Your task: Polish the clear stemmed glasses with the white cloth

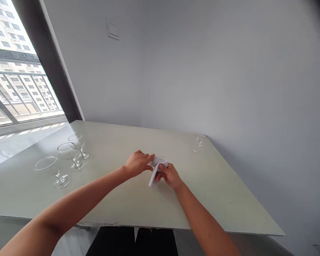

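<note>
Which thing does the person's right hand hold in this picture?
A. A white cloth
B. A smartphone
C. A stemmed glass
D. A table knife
A. The right hand grips the white cloth above the table, and its fingers close around the fabric.

Left hand (137, 163) fingertips at folded white cloth (159, 161); right hand (169, 176) gripping it over pale green tabletop (117, 209). Three stemmed glasses (69, 153) in row toward left, well apart from hands; small stemmed glass (199, 141) near far corner.
</note>
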A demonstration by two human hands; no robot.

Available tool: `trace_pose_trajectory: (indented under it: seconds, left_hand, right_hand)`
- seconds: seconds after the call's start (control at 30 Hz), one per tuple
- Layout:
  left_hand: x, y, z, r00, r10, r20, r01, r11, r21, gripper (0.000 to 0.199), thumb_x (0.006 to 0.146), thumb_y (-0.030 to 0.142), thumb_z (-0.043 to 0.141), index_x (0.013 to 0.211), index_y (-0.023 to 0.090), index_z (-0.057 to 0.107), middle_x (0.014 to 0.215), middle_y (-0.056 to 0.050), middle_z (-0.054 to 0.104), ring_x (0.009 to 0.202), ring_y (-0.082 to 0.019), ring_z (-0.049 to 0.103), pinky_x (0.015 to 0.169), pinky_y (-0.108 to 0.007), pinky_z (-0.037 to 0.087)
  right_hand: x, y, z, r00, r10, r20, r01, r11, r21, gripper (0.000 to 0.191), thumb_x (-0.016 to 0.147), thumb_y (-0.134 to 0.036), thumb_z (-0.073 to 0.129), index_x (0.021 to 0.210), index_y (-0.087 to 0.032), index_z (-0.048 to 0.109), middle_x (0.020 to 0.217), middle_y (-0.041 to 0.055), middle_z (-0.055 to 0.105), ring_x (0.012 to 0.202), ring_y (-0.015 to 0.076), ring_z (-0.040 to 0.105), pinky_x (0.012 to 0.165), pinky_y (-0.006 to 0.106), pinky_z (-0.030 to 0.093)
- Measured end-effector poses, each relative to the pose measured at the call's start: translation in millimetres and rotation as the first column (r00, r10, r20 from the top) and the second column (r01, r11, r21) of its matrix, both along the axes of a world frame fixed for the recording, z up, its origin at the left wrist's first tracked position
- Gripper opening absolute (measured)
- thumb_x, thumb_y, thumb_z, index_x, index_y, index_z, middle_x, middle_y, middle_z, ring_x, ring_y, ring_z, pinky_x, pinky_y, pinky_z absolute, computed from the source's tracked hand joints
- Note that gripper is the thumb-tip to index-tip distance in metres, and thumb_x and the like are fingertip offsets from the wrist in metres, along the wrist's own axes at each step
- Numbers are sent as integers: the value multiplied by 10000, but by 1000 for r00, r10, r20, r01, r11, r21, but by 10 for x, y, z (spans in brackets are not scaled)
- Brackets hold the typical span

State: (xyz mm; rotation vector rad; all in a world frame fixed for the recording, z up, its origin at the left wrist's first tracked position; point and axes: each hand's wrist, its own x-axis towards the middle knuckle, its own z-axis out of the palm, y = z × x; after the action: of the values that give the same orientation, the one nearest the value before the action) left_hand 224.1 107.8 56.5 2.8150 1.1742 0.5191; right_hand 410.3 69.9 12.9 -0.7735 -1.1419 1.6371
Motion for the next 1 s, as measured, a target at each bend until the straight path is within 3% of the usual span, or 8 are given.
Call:
trace_pose_trajectory:
  seconds: [0.07,0.23,0.37,0.43,0.53,0.67,0.83,1.0]
  left_hand:
    - [-64,34,83,1000,-8,24,16,930,-367,412,732,579,530,953,234,571,764,-28,630,670,-177,595,678,-305,436]
    - [-211,19,175,968,-188,166,232,419,-878,569,790,665,296,779,169,574,711,-52,636,531,-133,550,580,-275,440]
    - [-172,-129,138,999,5,37,12,894,-448,432,812,534,426,1074,213,548,834,-59,648,715,-177,594,755,-329,431]
    - [-126,-196,112,999,32,-29,-33,998,-54,421,800,412,515,1168,208,497,891,-84,633,840,-216,587,878,-390,371]
    - [-93,-222,110,994,-21,-103,38,985,166,292,832,279,481,1104,182,525,801,-85,612,809,-216,589,885,-407,355]
    - [-169,-144,204,1000,16,10,-13,970,-243,197,809,375,496,900,228,590,624,-11,585,602,-164,561,652,-306,415]
    - [-311,-105,255,990,-35,139,139,462,-876,434,804,564,390,734,182,585,624,-25,614,515,-132,539,532,-262,419]
    - [-226,-205,122,999,42,7,-38,956,-292,335,847,450,410,1021,211,568,819,-71,641,765,-201,596,776,-359,420]
  right_hand:
    - [59,-38,55,987,102,127,-112,991,76,270,748,-377,633,715,-109,644,580,47,667,494,158,633,462,234,472]
    - [114,-89,123,924,325,203,-345,936,74,242,727,-353,653,722,-111,652,641,47,681,564,173,650,529,268,491]
    - [45,-24,65,991,126,34,-126,992,-2,290,714,-407,660,746,-121,630,559,21,648,453,142,610,431,222,452]
    - [2,14,19,995,-2,-96,-4,998,-64,291,713,-424,659,721,-137,618,505,-5,619,399,109,566,409,199,433]
    - [-17,33,-31,978,-16,-207,-6,994,-107,290,716,-440,652,679,-156,602,476,-28,595,367,83,522,399,187,421]
    - [68,-21,3,968,247,-32,-248,969,-5,277,691,-404,682,756,-139,631,603,16,659,475,126,599,465,230,471]
    - [123,-69,68,908,396,136,-407,911,65,244,695,-355,682,722,-114,652,671,46,678,576,162,639,542,272,503]
    - [-12,13,-47,989,125,-79,-129,990,-52,273,737,-403,640,746,-131,623,546,10,641,447,117,592,440,203,449]
